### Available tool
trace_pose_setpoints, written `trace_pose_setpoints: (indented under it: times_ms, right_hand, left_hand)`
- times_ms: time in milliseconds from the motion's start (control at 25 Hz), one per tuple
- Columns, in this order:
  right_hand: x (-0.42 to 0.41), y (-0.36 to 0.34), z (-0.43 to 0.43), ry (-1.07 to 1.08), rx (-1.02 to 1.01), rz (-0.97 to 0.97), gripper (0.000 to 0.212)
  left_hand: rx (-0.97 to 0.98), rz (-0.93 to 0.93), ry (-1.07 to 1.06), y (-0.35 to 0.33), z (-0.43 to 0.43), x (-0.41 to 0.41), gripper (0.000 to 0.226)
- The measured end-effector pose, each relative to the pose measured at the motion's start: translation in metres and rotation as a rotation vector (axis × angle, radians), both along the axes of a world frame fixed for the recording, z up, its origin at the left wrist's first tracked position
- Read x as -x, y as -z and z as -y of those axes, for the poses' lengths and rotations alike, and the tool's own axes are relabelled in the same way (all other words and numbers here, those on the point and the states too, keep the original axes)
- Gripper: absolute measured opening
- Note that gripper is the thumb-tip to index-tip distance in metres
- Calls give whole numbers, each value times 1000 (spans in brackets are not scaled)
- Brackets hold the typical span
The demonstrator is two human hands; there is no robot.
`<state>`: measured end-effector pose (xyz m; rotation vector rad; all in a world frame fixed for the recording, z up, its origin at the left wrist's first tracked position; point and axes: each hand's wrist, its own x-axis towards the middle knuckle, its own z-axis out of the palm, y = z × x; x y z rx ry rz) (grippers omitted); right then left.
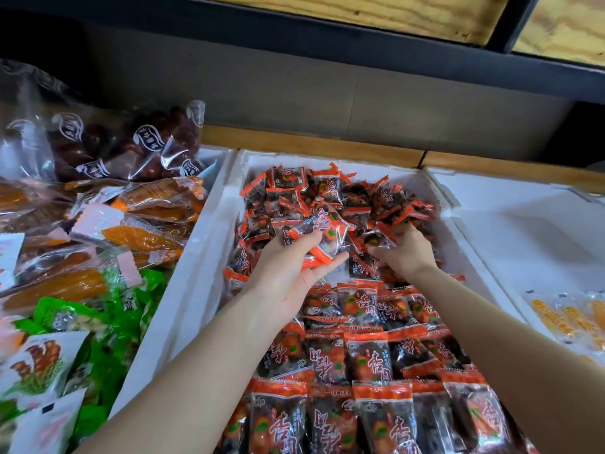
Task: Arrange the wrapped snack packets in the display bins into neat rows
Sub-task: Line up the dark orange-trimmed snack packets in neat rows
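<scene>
We look down into a white foam display bin in the middle of the frame. It holds small red-and-black wrapped snack packets: a loose heap fills its upper half, and neat overlapping rows fill its lower half.

Our left hand, at centre frame, lies palm up, with its thumb pressed over a small bunch of packets that rests on its fingers, just above the heap. Our right hand, just to the right, is knuckles up, with its fingers curled into the heap and closed on packets there.

At the left, a second white foam bin holds clear bags of dark red fruit, orange dried-fruit packs and green packets. At the right, a third white foam bin holds yellow-orange clear packets at the frame's edge.

Behind the bins runs a wooden shelf edge. Above it we see a grey wall, and pale plywood panels in dark frames cross the upper right.
</scene>
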<state>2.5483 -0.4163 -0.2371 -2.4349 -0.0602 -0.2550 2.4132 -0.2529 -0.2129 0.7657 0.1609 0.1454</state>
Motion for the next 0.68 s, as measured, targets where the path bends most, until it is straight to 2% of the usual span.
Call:
trace_pose_setpoints:
  times_ms: [120, 280, 360, 480, 560, 680]
  right_hand:
    - [13, -12, 5, -15, -124, 30, 38]
    - [36, -38, 10, -76, -246, 218, 12]
    - [53, -54, 7, -187, -420, 174, 5]
    - [75, -69, 0, -355, -505, 13, 4]
    - [80, -73, -1, -336, -547, 25, 5]
    - [81, -79, 1, -281, -639, 57, 10]
  left_hand:
    - [27, 2, -21, -2, 1, 2, 28]
    - [28, -36, -37, -3, 0, 4, 28]
    - [-3, -61, -34, -3, 0, 4, 31]
    - [2, -83, -30, -6, -1, 9, 55]
    - [-5, -105, -29, -10, 0, 14, 69]
    - [1, -113, -26, -12, 1, 17, 73]
